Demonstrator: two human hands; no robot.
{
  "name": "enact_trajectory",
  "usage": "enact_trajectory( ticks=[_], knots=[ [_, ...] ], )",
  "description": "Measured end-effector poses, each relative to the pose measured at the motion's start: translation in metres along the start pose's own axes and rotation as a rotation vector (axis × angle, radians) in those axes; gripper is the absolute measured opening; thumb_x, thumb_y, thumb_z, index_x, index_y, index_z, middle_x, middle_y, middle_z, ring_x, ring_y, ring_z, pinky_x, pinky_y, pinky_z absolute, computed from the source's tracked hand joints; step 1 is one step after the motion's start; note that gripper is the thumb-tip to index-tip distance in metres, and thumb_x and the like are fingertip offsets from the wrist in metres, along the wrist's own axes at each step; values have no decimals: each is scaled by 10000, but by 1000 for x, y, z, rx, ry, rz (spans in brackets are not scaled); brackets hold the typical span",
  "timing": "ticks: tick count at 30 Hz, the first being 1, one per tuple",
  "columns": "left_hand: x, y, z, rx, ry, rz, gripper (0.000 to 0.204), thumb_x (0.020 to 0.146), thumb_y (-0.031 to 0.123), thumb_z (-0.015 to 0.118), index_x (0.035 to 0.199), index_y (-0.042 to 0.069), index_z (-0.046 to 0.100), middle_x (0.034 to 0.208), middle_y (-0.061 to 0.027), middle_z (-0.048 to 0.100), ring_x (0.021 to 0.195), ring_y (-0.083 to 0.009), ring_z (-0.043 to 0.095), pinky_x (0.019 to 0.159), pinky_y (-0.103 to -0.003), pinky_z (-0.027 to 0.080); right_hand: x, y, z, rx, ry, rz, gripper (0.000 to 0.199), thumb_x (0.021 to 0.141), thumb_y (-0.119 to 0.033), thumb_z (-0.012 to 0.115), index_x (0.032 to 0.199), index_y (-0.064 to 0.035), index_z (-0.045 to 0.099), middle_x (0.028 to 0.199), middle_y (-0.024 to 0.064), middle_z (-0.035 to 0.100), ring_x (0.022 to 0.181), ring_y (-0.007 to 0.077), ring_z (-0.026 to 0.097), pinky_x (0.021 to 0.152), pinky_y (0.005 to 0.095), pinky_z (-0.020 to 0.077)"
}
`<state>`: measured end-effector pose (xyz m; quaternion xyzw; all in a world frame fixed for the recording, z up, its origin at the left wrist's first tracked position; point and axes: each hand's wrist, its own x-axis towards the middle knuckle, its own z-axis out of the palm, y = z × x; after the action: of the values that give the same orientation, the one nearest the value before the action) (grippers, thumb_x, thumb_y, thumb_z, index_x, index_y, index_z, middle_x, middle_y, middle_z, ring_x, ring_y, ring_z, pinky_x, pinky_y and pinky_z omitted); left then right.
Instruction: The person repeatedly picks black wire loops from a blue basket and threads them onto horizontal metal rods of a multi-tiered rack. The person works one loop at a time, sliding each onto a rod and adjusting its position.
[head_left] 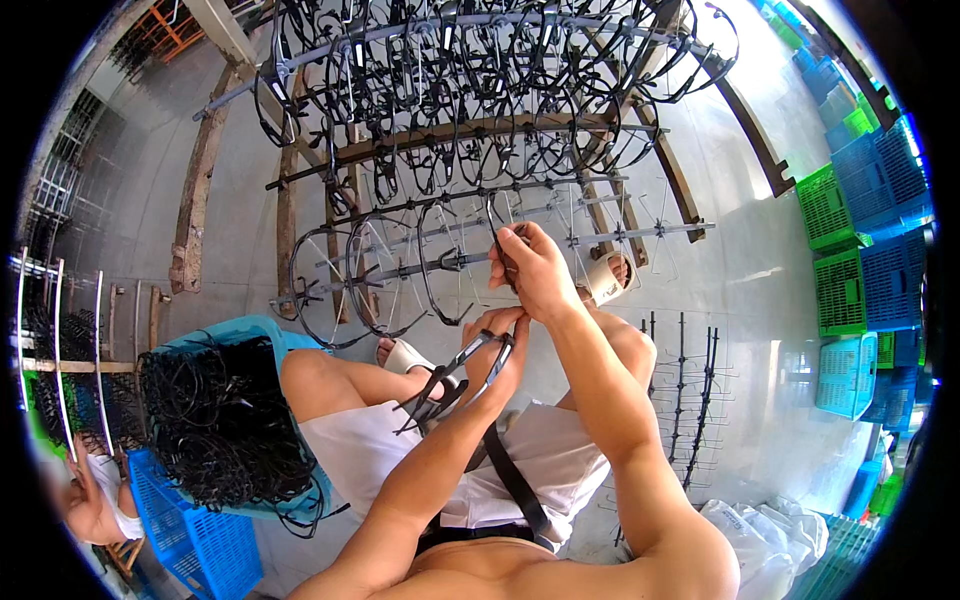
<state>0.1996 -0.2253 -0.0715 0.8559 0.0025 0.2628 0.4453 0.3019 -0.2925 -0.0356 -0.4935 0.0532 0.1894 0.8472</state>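
Hands, two, close together before the lap; whether they touch cannot be told. Right hand (537, 272): fingers pinched on a dark slender piece (498, 238), beside a grey hooked rod (400, 271). Left hand (488, 354): just below and to the left, fingers curled, with black curved strips (463, 357) bearing silvery-grey sections lying across it and trailing toward the lap.

Curved black loops (430, 280), several — hung along the left part of the rod. Wooden rack (480, 127), beyond, its upper rods dense with similar loops. Blue tub (268, 330), left of the knee, heaped with black strips. Blue basket (215, 548), beside the tub. Hooked rods (680, 400), on the floor at right. Crates (838, 290), green and blue — stacked far right. Clear plastic bag (770, 540), lower right.
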Motion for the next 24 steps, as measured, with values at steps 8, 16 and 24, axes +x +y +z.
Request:
enact_trajectory(
  ticks=[8,16,24],
  knots=[
    [0,-1,1,-9,-25,-32,123,770,39,695,857,54,610,697,-70,584,523,-197,498,585,-309,387,0,4,-2,24,-11,-38,197,935,-176,539,1002,-8,462,797,77,562,589,135,537,563,285,500],
    [-9,-22,18,-295,12,-155,343,852,89,634,1173,13,538,758,-79,600,620,-163,532,557,-303,417,-12,4,-2,11,-61,-30,174,923,-175,562,965,-19,498,824,84,599,632,134,578,598,257,493],
    [-5,-24,16,-360,-51,-147,157,897,142,583,855,-4,624,733,-100,620,628,-177,570,577,-298,434,-20,-13,-8,-134,-22,50,144,862,-152,595,863,-16,550,750,92,618,619,151,588,583,257,474]
  ],
)
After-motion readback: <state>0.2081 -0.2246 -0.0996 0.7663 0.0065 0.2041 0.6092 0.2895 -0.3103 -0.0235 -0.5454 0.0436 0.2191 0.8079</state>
